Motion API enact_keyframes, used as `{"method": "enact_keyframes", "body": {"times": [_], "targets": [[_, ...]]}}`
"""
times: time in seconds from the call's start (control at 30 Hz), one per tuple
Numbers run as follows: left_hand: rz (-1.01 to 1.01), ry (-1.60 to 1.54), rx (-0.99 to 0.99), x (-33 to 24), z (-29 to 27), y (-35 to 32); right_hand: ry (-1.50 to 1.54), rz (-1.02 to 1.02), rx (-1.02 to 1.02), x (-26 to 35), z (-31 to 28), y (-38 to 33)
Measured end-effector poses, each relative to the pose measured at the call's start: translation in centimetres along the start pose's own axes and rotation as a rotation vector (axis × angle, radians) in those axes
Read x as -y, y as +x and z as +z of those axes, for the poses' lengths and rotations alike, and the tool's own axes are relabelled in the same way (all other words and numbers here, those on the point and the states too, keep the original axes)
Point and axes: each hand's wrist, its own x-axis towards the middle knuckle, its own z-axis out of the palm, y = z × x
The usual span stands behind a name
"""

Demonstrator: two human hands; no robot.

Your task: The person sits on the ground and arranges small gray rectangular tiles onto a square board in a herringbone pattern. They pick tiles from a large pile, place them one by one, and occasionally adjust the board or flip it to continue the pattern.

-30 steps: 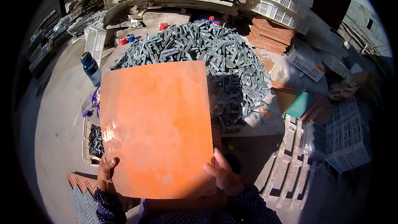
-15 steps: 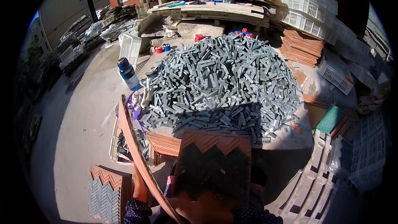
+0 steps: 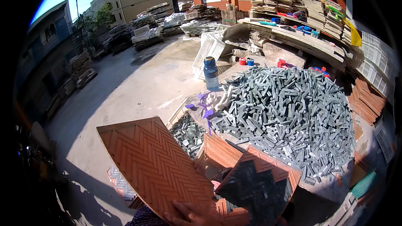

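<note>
Tilted up at front left is an orange-brown board (image 3: 146,159) with a grooved herringbone pattern, its face towards me. My right hand (image 3: 190,214) lies across its lower end, fingers on the grooved face. Mostly behind the board is my left hand (image 3: 198,166); only some fingers show at its right edge, gripping it. Beside it, a second herringbone board (image 3: 276,168) rests in front of me, its middle filled with dark strips and its far end bare orange. Part of another orange board (image 3: 234,217) with a few grey strips shows beneath.
A large heap of grey stone strips (image 3: 289,117) covers the work table. Next to it are a blue bottle (image 3: 210,73), a crate of strips (image 3: 188,132) and a leaning orange board (image 3: 222,150). A filled herringbone panel (image 3: 121,182) lies low at left. White crates (image 3: 374,62) stack at right.
The view has swung left. The held board, seen edge-on before, now shows its grooved face. My left hand has moved from the board's outer side to mostly behind it.
</note>
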Motion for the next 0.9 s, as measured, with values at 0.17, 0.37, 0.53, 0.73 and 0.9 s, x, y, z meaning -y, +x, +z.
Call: {"method": "enact_keyframes", "body": {"times": [0.17,0.37,0.53,0.73,0.9], "targets": [[-0.009,-0.019,0.005,0.3,-0.3,-0.1,0.052,-0.008,0.035,-0.3,-0.1,0.1],[-0.015,-0.042,0.001,0.5,-1.3,-0.7,0.08,-0.03,0.045,-0.5,0.2,-0.2],[-0.019,-0.067,-0.003,0.8,-2.5,-1.2,0.096,-0.044,0.019,-0.5,0.4,-0.2],[-0.032,-0.137,0.094,1.5,-4.3,0.7,0.12,-0.042,-0.066,-0.8,0.1,-0.7],[0.138,-0.377,0.472,1.3,-9.4,3.6,0.07,0.333,-0.102,-0.9,-1.3,-4.4]]}}
